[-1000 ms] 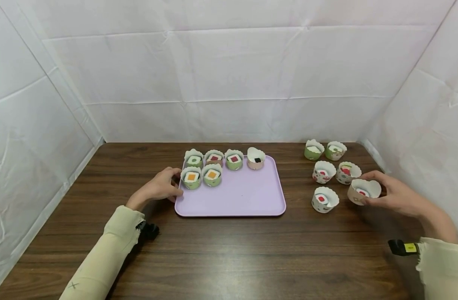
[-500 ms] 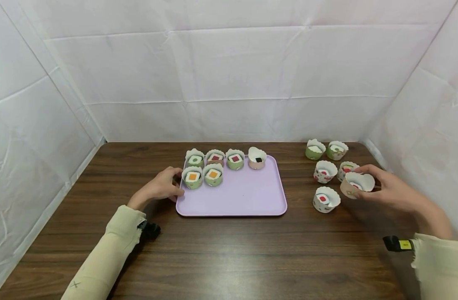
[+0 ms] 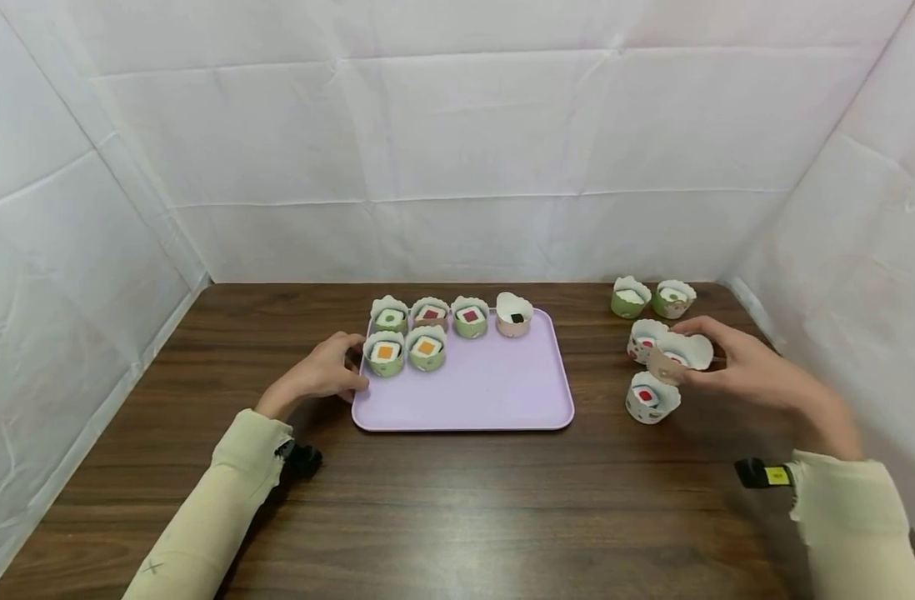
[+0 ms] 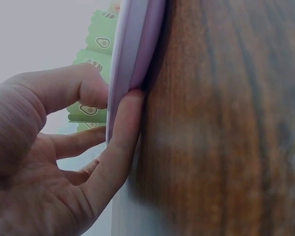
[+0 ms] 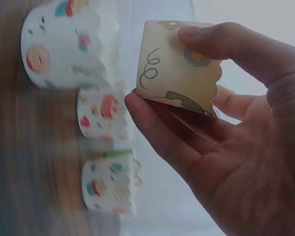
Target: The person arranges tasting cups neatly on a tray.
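My right hand [image 3: 757, 371] grips a beige paper baking cup [image 3: 661, 367] between thumb and fingers; in the right wrist view the cup [image 5: 169, 66] is raised off the table. Inside it sits a white piece with a red centre, like a sushi roll. Below and behind it are white patterned cups [image 3: 653, 400], one partly covered by the held cup. My left hand [image 3: 322, 371] pinches the left rim of a lilac tray [image 3: 495, 396], its fingers on both sides of the rim in the left wrist view. Green cups [image 3: 385, 367] with orange-centred pieces stand close to that hand.
Along the tray's back stand more cups, among them a pink one [image 3: 512, 325] with a black-centred piece. Two green cups [image 3: 627, 304] stand at the table's back right. White cloth walls [image 3: 472, 242] border the wooden table [image 3: 457, 508] at the back and sides.
My right hand has lifted the beige cup and carried it left, over the white patterned cups, now covering one of them from the head view. The left hand has stayed at the tray's rim.
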`<action>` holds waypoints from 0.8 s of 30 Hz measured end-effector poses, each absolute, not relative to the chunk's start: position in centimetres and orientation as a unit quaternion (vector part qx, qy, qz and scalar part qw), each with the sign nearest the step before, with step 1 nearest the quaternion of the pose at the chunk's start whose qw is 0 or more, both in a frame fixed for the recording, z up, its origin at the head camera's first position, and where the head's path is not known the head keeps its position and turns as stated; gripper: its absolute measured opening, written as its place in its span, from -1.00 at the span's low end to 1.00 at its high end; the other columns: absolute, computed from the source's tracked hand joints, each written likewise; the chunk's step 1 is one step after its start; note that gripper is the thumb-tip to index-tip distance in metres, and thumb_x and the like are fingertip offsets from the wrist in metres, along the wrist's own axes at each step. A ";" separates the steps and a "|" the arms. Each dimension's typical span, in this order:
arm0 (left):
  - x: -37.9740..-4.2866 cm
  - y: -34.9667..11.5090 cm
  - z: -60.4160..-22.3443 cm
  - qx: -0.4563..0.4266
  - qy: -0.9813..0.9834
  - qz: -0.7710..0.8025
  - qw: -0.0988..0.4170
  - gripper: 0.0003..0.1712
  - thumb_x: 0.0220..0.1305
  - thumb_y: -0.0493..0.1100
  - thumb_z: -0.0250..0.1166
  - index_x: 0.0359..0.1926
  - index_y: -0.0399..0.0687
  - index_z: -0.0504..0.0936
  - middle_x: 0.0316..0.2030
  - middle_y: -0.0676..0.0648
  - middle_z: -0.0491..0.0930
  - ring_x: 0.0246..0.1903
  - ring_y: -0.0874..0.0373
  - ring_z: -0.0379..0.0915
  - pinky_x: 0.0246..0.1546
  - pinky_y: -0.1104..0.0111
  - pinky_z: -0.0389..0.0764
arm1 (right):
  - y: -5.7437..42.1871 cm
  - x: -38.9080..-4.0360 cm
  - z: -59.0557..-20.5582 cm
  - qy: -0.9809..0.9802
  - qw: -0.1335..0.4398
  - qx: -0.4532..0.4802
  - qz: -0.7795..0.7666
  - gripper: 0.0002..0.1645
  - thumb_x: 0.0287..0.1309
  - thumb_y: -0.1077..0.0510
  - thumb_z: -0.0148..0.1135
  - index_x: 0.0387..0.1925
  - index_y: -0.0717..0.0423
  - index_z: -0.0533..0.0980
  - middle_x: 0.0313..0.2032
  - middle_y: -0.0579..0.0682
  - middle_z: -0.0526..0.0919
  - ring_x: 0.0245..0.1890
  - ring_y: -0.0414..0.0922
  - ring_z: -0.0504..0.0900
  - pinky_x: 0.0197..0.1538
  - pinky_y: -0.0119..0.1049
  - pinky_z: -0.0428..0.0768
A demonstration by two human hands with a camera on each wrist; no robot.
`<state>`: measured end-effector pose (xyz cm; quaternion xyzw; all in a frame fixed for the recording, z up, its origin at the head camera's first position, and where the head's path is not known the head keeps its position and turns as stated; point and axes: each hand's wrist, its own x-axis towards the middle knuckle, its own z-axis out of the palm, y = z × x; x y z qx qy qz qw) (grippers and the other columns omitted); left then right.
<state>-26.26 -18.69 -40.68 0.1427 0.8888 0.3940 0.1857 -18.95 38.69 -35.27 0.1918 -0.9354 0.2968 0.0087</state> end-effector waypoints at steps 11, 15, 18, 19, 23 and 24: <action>-26.2 -18.8 -40.7 0.146 0.888 0.396 0.184 -0.17 0.16 -0.40 0.32 0.44 -0.49 0.23 0.21 -0.45 0.24 -0.13 -0.09 0.50 -0.37 0.26 0.83 | 33.9 -21.2 -35.2 -0.938 -0.007 0.213 0.272 -0.39 0.19 0.07 0.51 0.23 -0.04 0.47 -0.04 0.00 0.68 -0.11 -0.23 0.64 -0.11 -0.50 0.68; -26.3 -18.7 -40.8 0.147 0.889 0.394 0.181 -0.19 0.14 -0.40 0.32 0.41 -0.49 0.26 0.18 -0.45 0.25 -0.12 -0.10 0.49 -0.38 0.26 0.83 | 32.4 -21.6 -34.6 -0.934 -0.035 0.208 0.290 -0.38 0.24 0.05 0.47 0.27 -0.01 0.44 0.02 0.02 0.65 -0.03 -0.14 0.62 -0.02 -0.46 0.68; -26.3 -18.7 -40.8 0.145 0.890 0.393 0.180 -0.20 0.14 -0.40 0.32 0.40 -0.49 0.27 0.18 -0.45 0.25 -0.12 -0.10 0.49 -0.38 0.26 0.82 | 31.0 -22.1 -34.5 -0.930 -0.043 0.211 0.296 -0.39 0.25 0.03 0.46 0.26 0.00 0.45 -0.01 0.04 0.66 -0.08 -0.12 0.63 -0.06 -0.42 0.68; -26.3 -18.7 -40.8 0.145 0.890 0.394 0.180 -0.20 0.14 -0.40 0.32 0.41 -0.49 0.26 0.19 -0.45 0.25 -0.12 -0.09 0.49 -0.38 0.26 0.83 | 30.6 -22.3 -34.5 -0.930 -0.045 0.212 0.296 -0.40 0.25 0.01 0.46 0.26 -0.01 0.45 -0.03 0.04 0.66 -0.12 -0.12 0.63 -0.10 -0.40 0.69; -26.3 -18.8 -40.7 0.138 0.891 0.394 0.181 -0.19 0.14 -0.40 0.31 0.41 -0.47 0.27 0.23 -0.44 0.24 -0.12 -0.08 0.50 -0.37 0.27 0.83 | 28.6 -23.2 -34.8 -0.929 -0.053 0.216 0.295 -0.40 0.24 -0.05 0.46 0.24 -0.05 0.45 -0.09 0.04 0.67 -0.24 -0.12 0.64 -0.22 -0.35 0.67; -26.3 -18.9 -40.7 0.137 0.891 0.394 0.180 -0.19 0.13 -0.40 0.31 0.41 -0.47 0.27 0.23 -0.45 0.24 -0.13 -0.08 0.50 -0.37 0.27 0.83 | 28.1 -23.5 -34.9 -0.928 -0.054 0.221 0.296 -0.40 0.24 -0.05 0.47 0.23 -0.04 0.46 -0.09 0.05 0.67 -0.26 -0.12 0.63 -0.22 -0.33 0.66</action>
